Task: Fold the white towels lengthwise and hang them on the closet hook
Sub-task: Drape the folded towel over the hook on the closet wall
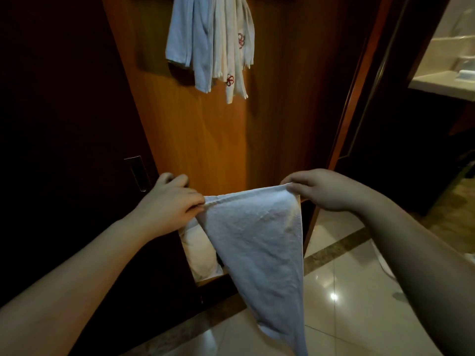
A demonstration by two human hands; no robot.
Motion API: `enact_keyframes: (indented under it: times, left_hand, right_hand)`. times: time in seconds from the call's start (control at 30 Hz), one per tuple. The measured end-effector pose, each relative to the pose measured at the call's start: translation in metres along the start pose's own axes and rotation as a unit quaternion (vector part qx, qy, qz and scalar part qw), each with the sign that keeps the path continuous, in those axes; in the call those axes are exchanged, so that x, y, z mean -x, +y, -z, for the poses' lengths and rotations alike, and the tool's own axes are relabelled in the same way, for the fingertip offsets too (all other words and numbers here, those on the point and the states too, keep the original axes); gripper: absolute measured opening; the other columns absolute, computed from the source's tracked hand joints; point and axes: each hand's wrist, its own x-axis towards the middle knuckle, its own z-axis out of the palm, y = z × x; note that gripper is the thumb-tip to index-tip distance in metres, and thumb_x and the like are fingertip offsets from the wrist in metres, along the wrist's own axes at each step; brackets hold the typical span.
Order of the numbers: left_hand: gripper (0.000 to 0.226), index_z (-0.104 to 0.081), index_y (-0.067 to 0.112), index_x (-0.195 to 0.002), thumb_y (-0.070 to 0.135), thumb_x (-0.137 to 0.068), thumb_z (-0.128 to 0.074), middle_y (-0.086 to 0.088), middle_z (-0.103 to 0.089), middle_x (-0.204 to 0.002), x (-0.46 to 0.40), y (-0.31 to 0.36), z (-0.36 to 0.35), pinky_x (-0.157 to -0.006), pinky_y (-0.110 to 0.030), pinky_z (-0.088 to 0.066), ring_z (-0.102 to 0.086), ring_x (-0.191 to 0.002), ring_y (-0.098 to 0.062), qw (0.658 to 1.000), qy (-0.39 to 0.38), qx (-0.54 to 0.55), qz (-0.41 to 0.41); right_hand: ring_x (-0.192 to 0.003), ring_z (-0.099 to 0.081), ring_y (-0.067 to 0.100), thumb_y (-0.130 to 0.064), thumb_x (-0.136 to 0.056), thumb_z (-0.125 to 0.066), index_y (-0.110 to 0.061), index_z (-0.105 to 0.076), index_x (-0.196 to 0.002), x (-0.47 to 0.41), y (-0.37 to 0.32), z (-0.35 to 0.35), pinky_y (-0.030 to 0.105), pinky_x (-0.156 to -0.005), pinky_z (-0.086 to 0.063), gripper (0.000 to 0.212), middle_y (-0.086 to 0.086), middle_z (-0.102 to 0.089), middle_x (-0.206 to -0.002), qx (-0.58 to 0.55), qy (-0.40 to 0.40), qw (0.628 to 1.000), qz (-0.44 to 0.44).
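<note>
Nearest the camera, a white terry towel (pixel 259 242) hangs from both hands in front of the closet, above the glossy tiled floor (pixel 347 291), its top hem stretched between them and its lower end tapering downward. Left hand (pixel 168 201) pinches the hem's left corner, fingers curled. Right hand (pixel 321 190) pinches the right corner likewise. Behind, a pale folded cloth (pixel 200 255) sits at the closet's bottom edge. Farther up, folded white towels (pixel 213 44) hang against the orange-brown wooden closet panel (pixel 205 140); the hook is out of view.
</note>
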Motion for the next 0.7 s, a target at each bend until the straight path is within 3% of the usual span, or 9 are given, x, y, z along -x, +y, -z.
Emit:
enact_keyframes:
  times: [0.07,0.13,0.27,0.37,0.43,0.57,0.7]
  left_hand:
    - [0.013,-0.067,0.028,-0.098,0.035,-0.098,-0.056,0.014,-0.062,-0.091,-0.003,0.003,0.004,-0.099,-0.042,-0.028,-0.042,-0.097,-0.014,1.000,0.002,0.001,0.026]
    - [0.015,-0.057,0.029,-0.111,0.037,-0.099,-0.052,0.009,-0.055,-0.097,-0.010,0.008,0.009,-0.103,-0.041,-0.029,-0.044,-0.102,-0.017,0.993,-0.006,0.042,0.107]
    - [0.035,-0.042,0.021,-0.135,0.030,-0.101,-0.049,-0.003,-0.062,-0.111,-0.024,0.012,0.009,-0.100,-0.041,-0.032,-0.051,-0.108,-0.022,0.982,-0.051,0.006,0.182]
    - [0.019,-0.056,0.025,-0.114,0.018,-0.096,-0.054,0.004,-0.056,-0.104,-0.032,0.011,0.007,-0.093,-0.038,-0.032,-0.041,-0.097,-0.017,0.974,-0.136,-0.068,0.171]
    - [0.017,-0.060,0.025,-0.106,0.015,-0.095,-0.051,0.007,-0.047,-0.095,-0.034,0.008,0.005,-0.094,-0.038,-0.032,-0.034,-0.092,-0.015,0.970,-0.159,-0.081,0.163]
    - [0.017,-0.062,0.024,-0.105,0.019,-0.095,-0.050,0.007,-0.046,-0.091,-0.034,0.001,0.002,-0.082,-0.035,-0.027,-0.031,-0.088,-0.014,0.977,-0.134,-0.087,0.142]
    - [0.019,-0.065,0.024,-0.110,0.027,-0.095,-0.052,0.008,-0.044,-0.094,-0.032,-0.003,0.003,-0.078,-0.032,-0.024,-0.028,-0.091,-0.014,0.981,-0.097,-0.073,0.148]
  right_hand:
    - [-0.093,-0.058,-0.002,-0.036,-0.106,-0.045,-0.034,-0.063,-0.122,-0.003,0.003,-0.002,0.023,-0.081,-0.048,0.024,-0.022,-0.060,-0.101,0.050,-0.006,0.999,-0.002]
    - [-0.088,-0.053,-0.006,-0.033,-0.105,-0.047,-0.033,-0.063,-0.121,-0.005,0.005,-0.003,0.018,-0.073,-0.041,0.023,-0.024,-0.056,-0.095,0.085,-0.009,0.996,0.009]
    - [-0.081,-0.049,-0.007,-0.033,-0.102,-0.053,-0.030,-0.063,-0.114,-0.012,0.006,-0.009,0.014,-0.066,-0.034,0.016,-0.024,-0.051,-0.089,0.129,-0.008,0.991,0.024]
    - [-0.076,-0.054,0.005,-0.035,-0.098,-0.058,-0.033,-0.057,-0.096,-0.020,0.002,-0.019,0.020,-0.061,-0.038,0.003,-0.014,-0.057,-0.087,0.128,-0.032,0.991,0.019]
    - [-0.070,-0.052,0.007,-0.034,-0.094,-0.062,-0.036,-0.053,-0.087,-0.027,-0.001,-0.025,0.021,-0.058,-0.035,0.012,-0.010,-0.057,-0.083,0.122,-0.058,0.991,0.009]
    - [-0.067,-0.049,0.009,-0.028,-0.089,-0.066,-0.032,-0.053,-0.085,-0.043,-0.003,-0.034,0.021,-0.055,-0.034,0.014,-0.007,-0.056,-0.082,0.112,-0.103,0.988,-0.026]
    - [-0.067,-0.049,0.010,-0.023,-0.090,-0.066,-0.031,-0.052,-0.085,-0.052,-0.002,-0.033,0.022,-0.055,-0.034,0.016,-0.006,-0.056,-0.082,0.065,-0.084,0.993,-0.050]
